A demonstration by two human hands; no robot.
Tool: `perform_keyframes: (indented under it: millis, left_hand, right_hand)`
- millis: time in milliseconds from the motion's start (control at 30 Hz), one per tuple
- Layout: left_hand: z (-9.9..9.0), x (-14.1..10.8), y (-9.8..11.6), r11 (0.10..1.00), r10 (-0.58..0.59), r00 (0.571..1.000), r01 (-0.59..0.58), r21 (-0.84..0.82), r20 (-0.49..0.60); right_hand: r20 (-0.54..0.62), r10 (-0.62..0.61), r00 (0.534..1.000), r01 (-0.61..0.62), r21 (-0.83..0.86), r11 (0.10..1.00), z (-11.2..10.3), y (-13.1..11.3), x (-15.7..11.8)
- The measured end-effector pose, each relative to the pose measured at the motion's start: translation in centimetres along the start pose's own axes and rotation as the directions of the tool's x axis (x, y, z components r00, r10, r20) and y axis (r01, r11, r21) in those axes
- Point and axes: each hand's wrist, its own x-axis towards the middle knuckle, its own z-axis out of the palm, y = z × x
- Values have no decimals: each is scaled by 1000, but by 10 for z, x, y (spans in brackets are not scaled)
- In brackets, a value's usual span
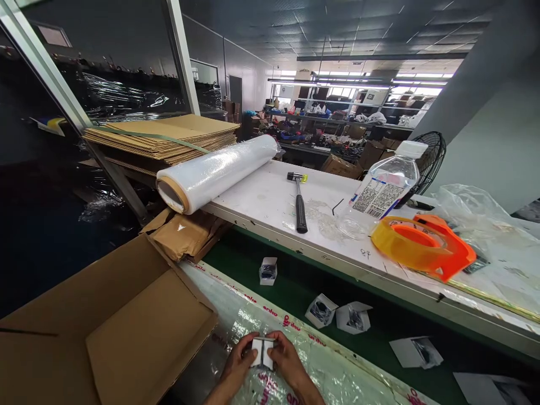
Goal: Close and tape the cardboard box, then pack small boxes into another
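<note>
A small white box (263,350) is held between my two hands, low in the middle of the head view. My left hand (239,359) grips its left side, the thumb pressed on the near face. My right hand (288,360) mirrors it on the right, thumb and fingers closed on the box. A dark gap shows between two white panels under the thumbs; what is inside I cannot make out. Beyond my hands, on a green belt (295,275), stand several more open white boxes, among them one box (268,271) with dark contents.
At the left stands a large open carton (139,326). The white shelf (257,188) behind the belt bears a film roll (223,169), a hammer (300,208), a plastic bottle (386,185) and an orange tape dispenser (453,247). Cardboard sheets (169,135) are stacked behind.
</note>
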Motion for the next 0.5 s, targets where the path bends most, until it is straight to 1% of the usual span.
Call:
perform_keyframes:
  millis: [67, 200, 267, 333, 400, 433, 467, 500]
  left_hand:
    - [5, 1, 4, 1000, 4, 999, -4, -3, -32]
    - [13, 5, 14, 999, 10, 999, -11, -39, -38]
    - [15, 6, 15, 999, 21, 999, -22, -43, -32]
    - [14, 6, 15, 999, 35, 998, -37, -30, -47]
    - [10, 3, 14, 999, 34, 998, -34, 9, -60]
    - [7, 1, 15, 999, 19, 999, -18, 32, -45]
    - [3, -2, 17, 999, -5, 1000, 6, 51, -10]
    - [-2, -5, 19, 997, -36, 998, 33, 75, 43]
  right_hand:
    - [-10, -23, 1000, 22, -5, 1000, 3, 0, 1]
    - [-58, -105, 993, 104, -13, 994, 12, -2, 2]
    - [-76, -142, 987, 140, -36, 989, 14, -3, -1]
    - [-88, -185, 979, 179, -74, 981, 11, -3, -7]
    - [-63, -259, 964, 243, -190, 951, 3, -2, -17]
    - [-24, -299, 954, 280, -285, 917, -3, -1, -22]
    - [33, -328, 944, 313, -402, 860, -9, 2, -26]
    - [93, -342, 935, 337, -528, 780, -15, 5, -30]
